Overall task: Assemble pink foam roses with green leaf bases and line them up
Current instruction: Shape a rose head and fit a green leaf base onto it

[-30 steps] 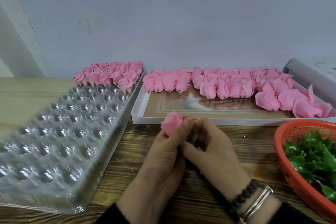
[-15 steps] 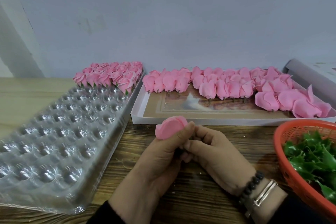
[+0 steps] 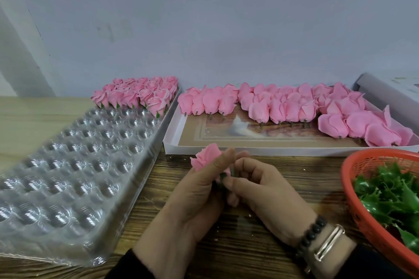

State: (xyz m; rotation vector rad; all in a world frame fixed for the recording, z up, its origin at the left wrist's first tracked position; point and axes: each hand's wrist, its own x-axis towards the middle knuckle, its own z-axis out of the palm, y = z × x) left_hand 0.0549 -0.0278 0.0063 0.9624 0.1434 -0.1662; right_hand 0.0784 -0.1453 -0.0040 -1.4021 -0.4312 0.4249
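Holding a pink foam rose (image 3: 207, 156) over the wooden bench (image 3: 267, 235), just in front of the white cardboard tray (image 3: 172, 140). Left hand (image 3: 192, 199) curled round the bloom from below, thumb laid up its side; right hand (image 3: 269, 192) pinching a green leaf base (image 3: 224, 175) at the flower's underside, fingertips (image 3: 229, 184) touching the left thumb. Both grips closed, one on the rose, one on the leaf base. Judged as the fitting step, base being seated against the bloom; how far seated cannot be told, the joint being mostly hidden by fingers.

Handling, as judgement: very light, soft, easily dented or torn at the thin petal edges; best held low on the body near the base, with light pressure, never by the outer petals. Leaf base likely thin flexible plastic, springy, with jagged points; best pinched at its centre.

Matte, velvety petals, wrapped in overlapping layers to a bud shape. More bare blooms (image 3: 283, 108) lying in rows in the tray, short dark stubs showing beneath. Finished roses (image 3: 138, 95) with green bases standing at the far end of a clear, glossy plastic blister tray (image 3: 68, 176) of round dimples. Loose glossy serrated leaves (image 3: 390, 190) heaped in an orange mesh basket (image 3: 353, 210) at right.
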